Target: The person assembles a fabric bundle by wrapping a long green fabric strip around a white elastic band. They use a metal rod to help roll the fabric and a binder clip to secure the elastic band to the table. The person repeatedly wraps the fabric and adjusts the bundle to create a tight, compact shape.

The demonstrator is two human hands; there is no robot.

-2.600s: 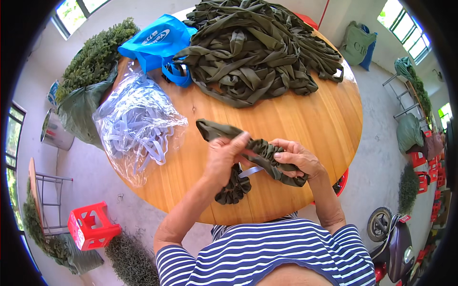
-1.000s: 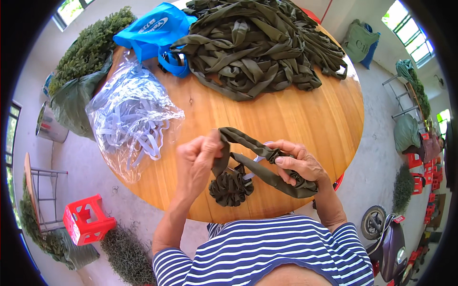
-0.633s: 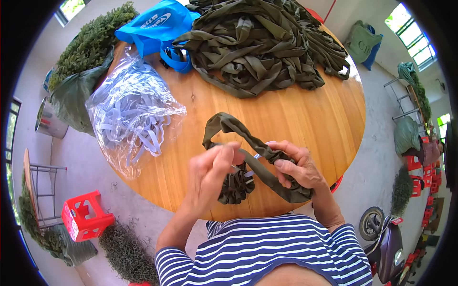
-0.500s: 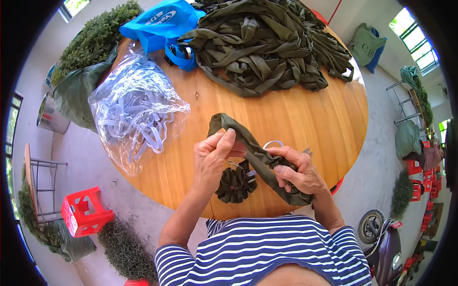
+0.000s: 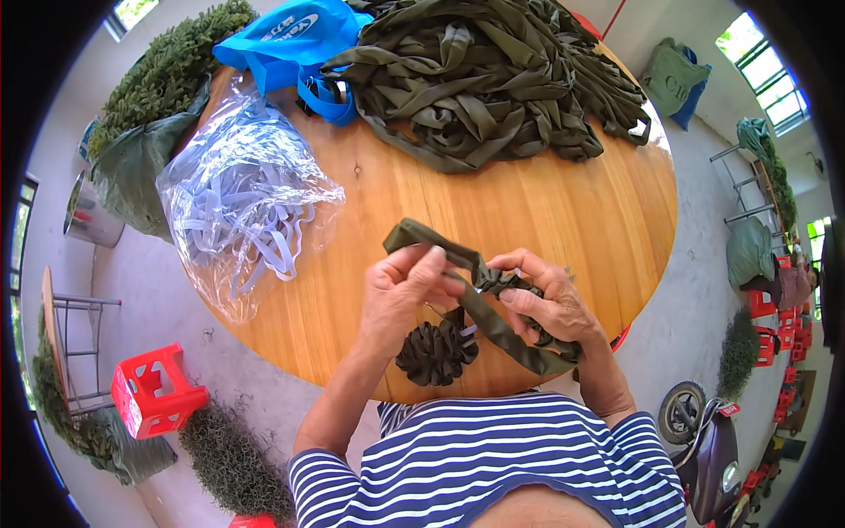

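Over the near edge of a round wooden table (image 5: pixel 546 211), my left hand (image 5: pixel 400 295) and my right hand (image 5: pixel 546 304) both grip one olive-green fabric strap (image 5: pixel 431 239). The strap is flat and looped at its far end and bunched into gathers between my fingers. A ruffled, scrunched part of it (image 5: pixel 436 352) hangs below my left hand. Its flat tail (image 5: pixel 519 339) runs under my right hand.
A large heap of the same olive straps (image 5: pixel 493 79) covers the far side of the table. A clear plastic bag of white bands (image 5: pixel 242 202) lies at the left, a blue bag (image 5: pixel 290 40) behind it. A red plastic stool (image 5: pixel 154 392) and a scooter (image 5: pixel 709 440) stand on the floor.
The strap's flat far end has been drawn in and folded over, and more of it is gathered between my hands. The ruffled bundle under my left hand has grown.
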